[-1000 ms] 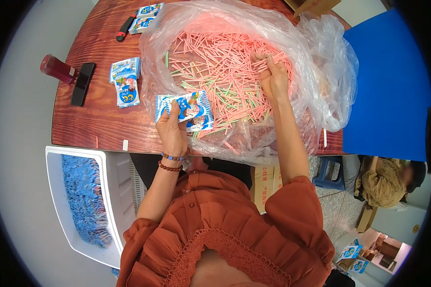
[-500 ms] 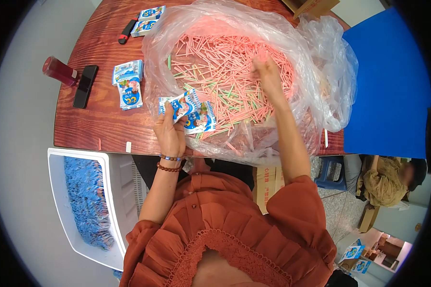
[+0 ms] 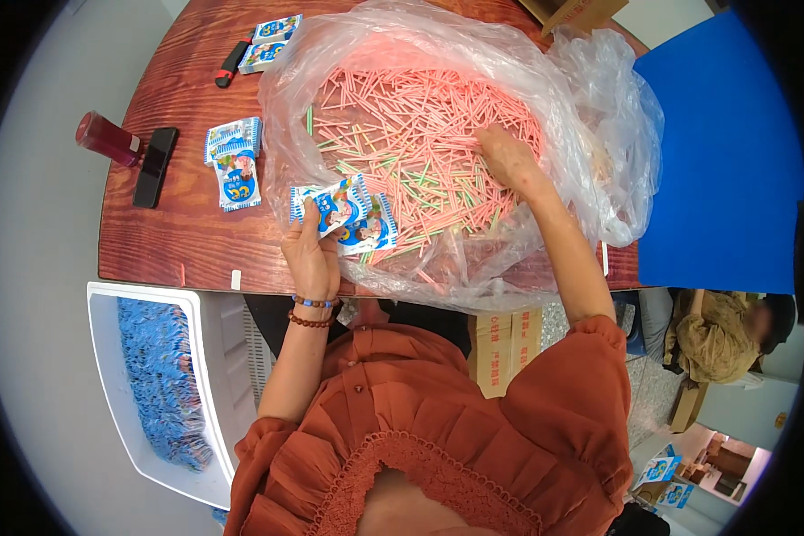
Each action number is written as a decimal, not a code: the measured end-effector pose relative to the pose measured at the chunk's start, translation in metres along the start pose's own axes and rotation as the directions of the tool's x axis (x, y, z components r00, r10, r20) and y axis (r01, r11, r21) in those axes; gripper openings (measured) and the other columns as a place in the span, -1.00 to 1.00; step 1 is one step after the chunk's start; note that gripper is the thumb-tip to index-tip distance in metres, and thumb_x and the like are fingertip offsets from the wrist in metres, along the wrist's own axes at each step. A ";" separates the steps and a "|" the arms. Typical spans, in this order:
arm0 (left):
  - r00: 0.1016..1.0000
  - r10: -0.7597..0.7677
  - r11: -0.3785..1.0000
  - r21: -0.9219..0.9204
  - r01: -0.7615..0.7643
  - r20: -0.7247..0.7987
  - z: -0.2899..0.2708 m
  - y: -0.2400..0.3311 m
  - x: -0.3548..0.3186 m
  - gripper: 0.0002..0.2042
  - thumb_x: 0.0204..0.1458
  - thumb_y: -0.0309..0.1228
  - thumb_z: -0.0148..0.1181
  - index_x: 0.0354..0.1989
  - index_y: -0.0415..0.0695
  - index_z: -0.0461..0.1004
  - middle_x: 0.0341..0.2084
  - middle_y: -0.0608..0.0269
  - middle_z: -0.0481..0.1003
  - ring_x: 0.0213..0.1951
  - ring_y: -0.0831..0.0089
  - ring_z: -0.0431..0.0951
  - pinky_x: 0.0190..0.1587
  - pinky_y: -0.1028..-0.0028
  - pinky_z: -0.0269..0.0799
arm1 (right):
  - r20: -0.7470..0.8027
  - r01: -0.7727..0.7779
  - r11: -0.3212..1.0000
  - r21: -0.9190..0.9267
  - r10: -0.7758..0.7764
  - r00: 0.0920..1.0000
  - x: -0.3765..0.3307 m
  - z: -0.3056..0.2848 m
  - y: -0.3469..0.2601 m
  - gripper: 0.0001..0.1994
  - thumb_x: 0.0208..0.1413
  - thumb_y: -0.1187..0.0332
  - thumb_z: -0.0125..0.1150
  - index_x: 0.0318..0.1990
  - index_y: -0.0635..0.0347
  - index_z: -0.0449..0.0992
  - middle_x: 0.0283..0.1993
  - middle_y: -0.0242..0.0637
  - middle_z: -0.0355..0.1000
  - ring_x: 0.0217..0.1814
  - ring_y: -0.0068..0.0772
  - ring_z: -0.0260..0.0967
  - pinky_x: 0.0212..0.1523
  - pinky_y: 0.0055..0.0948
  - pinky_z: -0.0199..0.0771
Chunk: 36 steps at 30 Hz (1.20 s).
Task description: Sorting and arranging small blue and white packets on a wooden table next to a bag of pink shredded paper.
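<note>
My left hand (image 3: 311, 259) is closed on a small blue-and-white packet (image 3: 335, 204), thumb on its face, at the near left edge of a clear plastic bag (image 3: 281, 116). Just behind it shows a second similar packet (image 3: 369, 230); whether I hold that one too, I cannot tell. Spread in the opened bag are thin pink sticks (image 3: 411, 121), with some green ones (image 3: 438, 183) among them. My right hand (image 3: 509, 159) reaches into the right part of the pile, fingers curled down onto the sticks. Its fingertips are partly hidden, so what they grip is unclear.
More packets (image 3: 238, 177) lie left of the bag, and others (image 3: 263, 56) farther back beside a red-black cutter (image 3: 232, 62). A phone (image 3: 155, 167) and a red bottle (image 3: 107, 139) stand far left. Below the table edge sits a white bin (image 3: 98, 357) of blue packets.
My right hand has come down onto the pink sticks and slowed from a blur, its elbow swinging outward. The left hand keeps its packet; the whole view has shifted slightly.
</note>
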<state>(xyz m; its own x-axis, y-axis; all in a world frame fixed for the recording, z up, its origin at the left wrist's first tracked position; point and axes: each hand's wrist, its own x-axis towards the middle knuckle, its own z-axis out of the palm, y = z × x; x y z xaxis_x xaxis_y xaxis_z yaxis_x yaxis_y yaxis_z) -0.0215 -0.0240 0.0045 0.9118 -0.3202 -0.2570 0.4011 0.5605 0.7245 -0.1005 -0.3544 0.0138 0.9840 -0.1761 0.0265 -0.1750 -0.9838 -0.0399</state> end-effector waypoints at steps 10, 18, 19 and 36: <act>0.997 -0.071 0.997 0.006 0.071 0.002 0.015 -0.003 0.001 -0.79 0.18 -0.28 0.12 -0.35 -0.17 0.51 -0.39 0.29 0.55 -0.41 0.55 0.53 -0.37 0.51 0.49 | 0.040 -0.056 0.038 0.998 0.345 0.938 0.008 0.002 -0.005 -0.79 0.29 0.35 -0.05 -0.13 0.35 0.38 -0.32 -0.30 0.42 -0.20 -0.32 0.45 -0.02 -0.27 0.45; 0.999 -0.046 0.999 -0.019 0.045 -0.013 0.022 -0.007 0.005 -0.76 0.19 -0.26 0.11 -0.43 -0.16 0.51 -0.45 0.33 0.53 -0.44 0.57 0.50 -0.40 0.55 0.47 | -0.115 0.273 -0.673 0.688 0.270 0.956 0.027 -0.012 -0.092 -0.84 0.32 0.45 -0.17 -0.23 0.27 0.37 -0.29 -0.21 0.42 0.03 -0.15 0.41 0.27 -0.08 0.27; 0.999 -0.035 0.999 -0.024 0.035 0.002 0.021 -0.007 0.006 -0.76 0.19 -0.26 0.11 -0.42 -0.16 0.51 -0.45 0.33 0.53 -0.44 0.58 0.50 -0.40 0.55 0.47 | -0.118 0.266 -0.680 0.683 0.258 0.959 0.027 -0.017 -0.107 -0.84 0.32 0.45 -0.17 -0.23 0.27 0.37 -0.29 -0.21 0.42 0.03 -0.15 0.41 0.27 -0.08 0.27; 0.998 0.059 0.998 -0.004 -0.059 -0.024 0.023 0.006 0.002 -0.75 0.23 -0.24 0.04 -0.23 -0.18 0.48 -0.33 0.30 0.52 -0.33 0.56 0.49 -0.31 0.51 0.44 | -0.383 0.486 -0.133 0.864 0.452 0.805 0.011 -0.058 -0.235 -0.81 0.35 0.31 -0.17 -0.12 0.26 0.28 -0.22 -0.19 0.45 0.06 -0.34 0.37 0.14 -0.33 0.25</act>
<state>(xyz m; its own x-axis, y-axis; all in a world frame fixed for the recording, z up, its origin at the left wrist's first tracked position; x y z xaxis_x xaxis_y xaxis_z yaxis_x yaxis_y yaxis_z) -0.0189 -0.0392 0.0233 0.9358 -0.2677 -0.2293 0.3467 0.5817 0.7358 -0.0501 -0.1273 0.0812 0.7007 -0.6000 0.3861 0.5297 0.0749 -0.8449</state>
